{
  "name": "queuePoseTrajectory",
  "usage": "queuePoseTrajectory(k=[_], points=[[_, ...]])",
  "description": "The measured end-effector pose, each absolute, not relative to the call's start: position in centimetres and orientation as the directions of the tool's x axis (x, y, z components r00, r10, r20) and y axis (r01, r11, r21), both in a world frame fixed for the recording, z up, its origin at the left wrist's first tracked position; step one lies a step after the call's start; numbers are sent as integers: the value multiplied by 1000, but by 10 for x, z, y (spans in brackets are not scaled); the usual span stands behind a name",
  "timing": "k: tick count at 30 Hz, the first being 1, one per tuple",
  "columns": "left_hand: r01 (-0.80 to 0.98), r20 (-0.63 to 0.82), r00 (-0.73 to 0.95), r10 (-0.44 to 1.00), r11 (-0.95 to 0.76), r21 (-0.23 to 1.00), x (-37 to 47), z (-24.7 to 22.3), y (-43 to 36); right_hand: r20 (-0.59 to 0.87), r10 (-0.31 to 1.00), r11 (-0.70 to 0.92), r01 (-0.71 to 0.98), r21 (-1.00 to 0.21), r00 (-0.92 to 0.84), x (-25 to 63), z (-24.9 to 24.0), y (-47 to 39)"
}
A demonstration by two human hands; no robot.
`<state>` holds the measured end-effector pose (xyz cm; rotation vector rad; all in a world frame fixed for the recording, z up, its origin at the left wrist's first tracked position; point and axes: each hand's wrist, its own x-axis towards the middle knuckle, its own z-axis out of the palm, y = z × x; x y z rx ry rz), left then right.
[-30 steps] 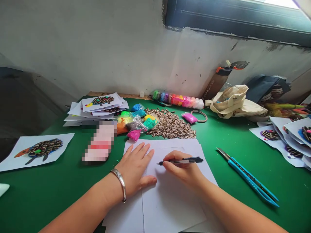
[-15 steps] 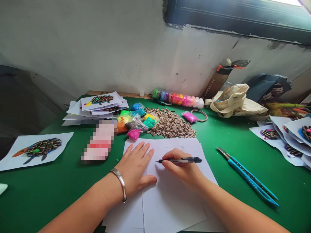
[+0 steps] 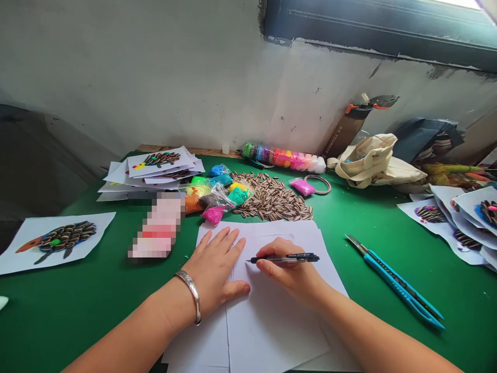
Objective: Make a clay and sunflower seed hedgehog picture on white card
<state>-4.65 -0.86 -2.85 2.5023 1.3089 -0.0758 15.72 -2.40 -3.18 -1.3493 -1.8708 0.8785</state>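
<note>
Head view | my right hand (image 3: 292, 269) pinched a black pen (image 3: 301, 258), its tip at the white paper (image 3: 279, 326), contact unclear | my left hand (image 3: 215, 270) lay palm down, spread wide on the paper | the paper sat on the green bench (image 3: 368, 212), striped seeds (image 3: 274, 199) heaped beyond it, a blue cutter (image 3: 396, 283) to its right

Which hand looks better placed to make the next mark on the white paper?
Probably the right hand: it grips the pen, whose tip is close to the white paper. The left hand lies spread flat on that paper, holding no pen.
</note>
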Motion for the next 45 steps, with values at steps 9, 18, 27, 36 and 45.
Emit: queuePoseTrajectory(k=[9, 18, 27, 36, 45], points=[[808, -181, 579, 795, -529, 261, -47, -31, -8, 97, 960, 233, 550, -802, -264, 156, -32, -24], [816, -210, 572, 793, -522, 248, -46, -29, -8, 104, 972, 209, 569, -795, -211, 154, -31, -25], [813, -203, 573, 794, -518, 266, -46, -29, -8, 99, 988, 149, 532, -833, -122, 155, -34, -26], [817, -208, 569, 796, -518, 253, -46, -30, -8, 102, 994, 106, 537, -837, -37, 158, -38, -26], [812, -194, 569, 799, -511, 282, -46, -30, -8, 56, 998, 44, 412, -910, 17, 168, -34, -21]])
